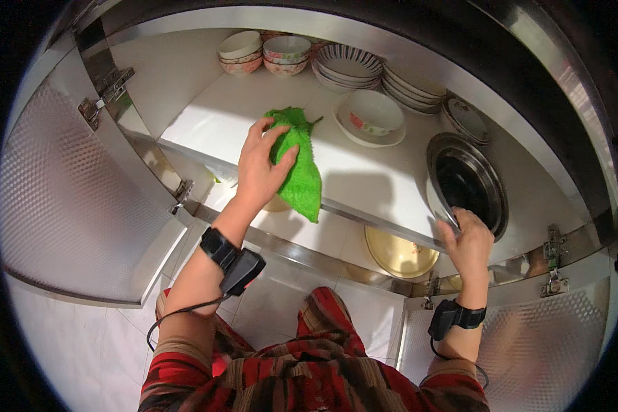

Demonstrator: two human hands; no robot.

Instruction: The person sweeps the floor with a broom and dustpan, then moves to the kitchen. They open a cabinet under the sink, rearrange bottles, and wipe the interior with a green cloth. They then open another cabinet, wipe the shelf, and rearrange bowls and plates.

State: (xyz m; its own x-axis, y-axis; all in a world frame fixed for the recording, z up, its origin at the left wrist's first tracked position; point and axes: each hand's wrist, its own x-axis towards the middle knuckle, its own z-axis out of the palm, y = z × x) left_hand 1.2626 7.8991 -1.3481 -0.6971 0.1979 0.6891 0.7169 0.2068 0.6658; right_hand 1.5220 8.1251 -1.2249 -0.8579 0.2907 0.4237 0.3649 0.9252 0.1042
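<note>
My left hand [265,159] holds a green cloth [301,177] over the front part of a white cabinet shelf [211,118]; one end of the cloth hangs past the shelf's front edge. With my right hand [468,242] I grip the near rim of a metal basin [466,180], which stands tilted at the right of the shelf. Between the hands and farther back, a white bowl with a floral pattern [376,113] sits in a wider white dish [344,129].
Stacked bowls [241,51], more bowls [287,54], striped plates [347,64] and other plates [412,85] line the back. An oval lidded dish or plate [466,119] is behind the basin. Below lies a yellow basin [399,252]. Cabinet doors [77,195] stand open at both sides.
</note>
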